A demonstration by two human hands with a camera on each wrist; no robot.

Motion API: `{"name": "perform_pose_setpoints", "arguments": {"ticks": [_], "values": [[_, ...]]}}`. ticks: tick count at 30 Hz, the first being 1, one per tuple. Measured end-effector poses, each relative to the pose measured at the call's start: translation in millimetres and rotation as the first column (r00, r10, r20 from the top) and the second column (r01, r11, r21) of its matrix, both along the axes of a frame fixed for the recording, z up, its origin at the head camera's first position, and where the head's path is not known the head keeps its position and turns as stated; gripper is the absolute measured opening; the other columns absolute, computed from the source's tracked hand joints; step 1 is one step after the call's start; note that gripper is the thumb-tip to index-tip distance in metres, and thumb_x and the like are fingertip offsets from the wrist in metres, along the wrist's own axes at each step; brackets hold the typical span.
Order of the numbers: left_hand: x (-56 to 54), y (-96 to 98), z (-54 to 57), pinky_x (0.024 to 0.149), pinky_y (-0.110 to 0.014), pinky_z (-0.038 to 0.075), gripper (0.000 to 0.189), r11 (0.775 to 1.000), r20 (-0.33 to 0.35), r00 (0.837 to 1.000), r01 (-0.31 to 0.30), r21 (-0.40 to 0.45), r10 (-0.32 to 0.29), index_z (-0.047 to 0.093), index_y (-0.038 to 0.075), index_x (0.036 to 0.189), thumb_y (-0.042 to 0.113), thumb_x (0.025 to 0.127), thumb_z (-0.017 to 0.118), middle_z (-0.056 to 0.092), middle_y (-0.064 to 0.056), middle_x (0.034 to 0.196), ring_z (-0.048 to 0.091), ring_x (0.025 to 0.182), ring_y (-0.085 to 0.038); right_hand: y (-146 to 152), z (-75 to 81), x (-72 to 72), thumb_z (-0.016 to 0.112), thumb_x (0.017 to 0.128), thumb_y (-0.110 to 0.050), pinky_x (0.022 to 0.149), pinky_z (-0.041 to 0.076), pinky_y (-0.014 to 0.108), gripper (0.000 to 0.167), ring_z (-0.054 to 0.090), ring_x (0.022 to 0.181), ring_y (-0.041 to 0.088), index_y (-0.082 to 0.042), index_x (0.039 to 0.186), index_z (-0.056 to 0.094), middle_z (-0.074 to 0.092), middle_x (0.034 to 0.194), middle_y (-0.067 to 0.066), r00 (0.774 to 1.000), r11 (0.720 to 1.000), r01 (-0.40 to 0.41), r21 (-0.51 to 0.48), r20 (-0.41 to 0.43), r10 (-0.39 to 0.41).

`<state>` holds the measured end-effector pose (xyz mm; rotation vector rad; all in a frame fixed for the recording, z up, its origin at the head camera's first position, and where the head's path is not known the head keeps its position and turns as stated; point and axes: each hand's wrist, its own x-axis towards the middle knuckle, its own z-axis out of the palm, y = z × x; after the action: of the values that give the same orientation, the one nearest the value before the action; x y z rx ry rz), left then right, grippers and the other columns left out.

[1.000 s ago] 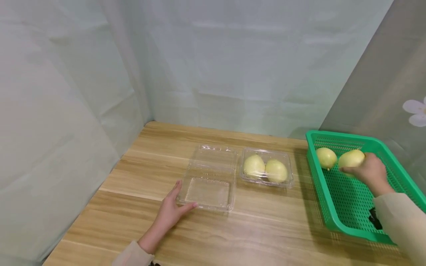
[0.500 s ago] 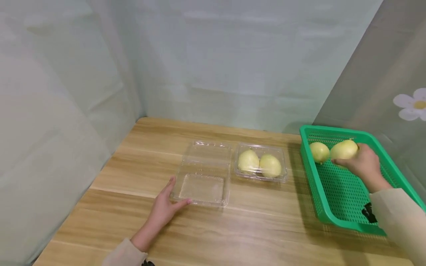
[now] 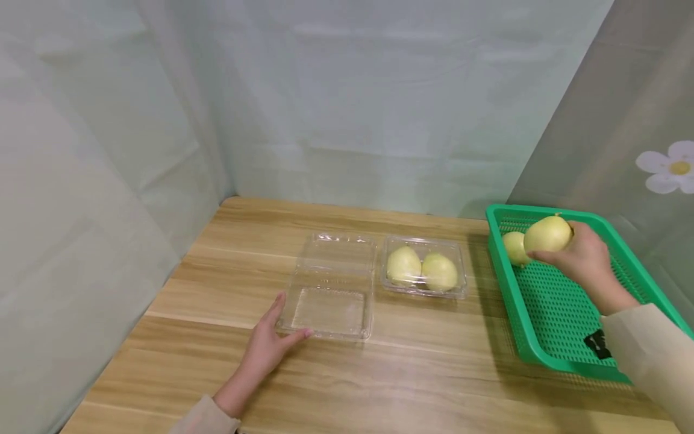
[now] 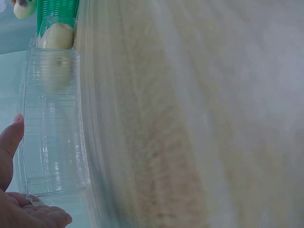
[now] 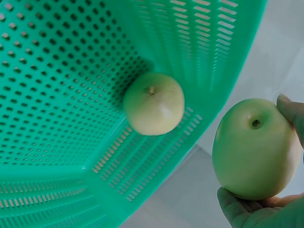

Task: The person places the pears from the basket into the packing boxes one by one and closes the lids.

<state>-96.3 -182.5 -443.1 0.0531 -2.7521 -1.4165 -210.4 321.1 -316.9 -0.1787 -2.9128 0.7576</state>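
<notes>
Pale yellow-green pears (image 3: 549, 234) at centre and right, a vivid green basket (image 3: 558, 316) (patterned with small holes) at lower right, clear, colourless plastic boxes (image 3: 331, 308) near the centre, a tan table (image 3: 379, 386) with brown wood-grain streaks below, pale grey-green cloth (image 3: 352, 108) above, and a white, yellow-centred flower (image 3: 675, 167) at far right.

Left hand (image 3: 265, 348) spread, thumb (image 3: 296, 338) out wide; right hand (image 3: 585, 258), well apart, curled in grip.

Glare hazes the left wrist view's blurred tabletop (image 4: 166, 142).
</notes>
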Motion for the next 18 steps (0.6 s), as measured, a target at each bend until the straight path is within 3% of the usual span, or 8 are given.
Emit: {"name": "perform_pose_setpoints", "arguments": {"ticks": [11,18], "values": [[-1.9,1.1,-3.0,0.114,-0.051,0.022,0.097,1.000,0.001,1.000,-0.010,0.001,0.010,0.026,-0.012,0.143,0.026,0.072,0.081,0.023,-0.028,0.151,0.025,0.138,-0.044,-22,11.7,5.5,0.078,0.076,-0.042,0.061,0.046,0.042,0.096,0.049,0.097,0.046,0.012,0.139,0.031,0.047,0.122,0.033,0.998,0.998,-0.055,-0.014,-0.016,0.054],[-4.2,1.0,-3.4,0.115,-0.049,0.020,0.098,1.000,0.028,1.000,-0.014,0.014,0.014,0.024,-0.009,0.145,0.026,0.073,0.081,0.020,-0.026,0.152,0.023,0.140,-0.041,-41,18.8,11.3,0.080,0.074,-0.037,0.059,0.046,0.038,0.089,0.051,0.094,0.043,0.009,0.137,0.036,0.050,0.120,0.030,0.994,0.996,-0.090,-0.014,-0.062,0.089]]}}
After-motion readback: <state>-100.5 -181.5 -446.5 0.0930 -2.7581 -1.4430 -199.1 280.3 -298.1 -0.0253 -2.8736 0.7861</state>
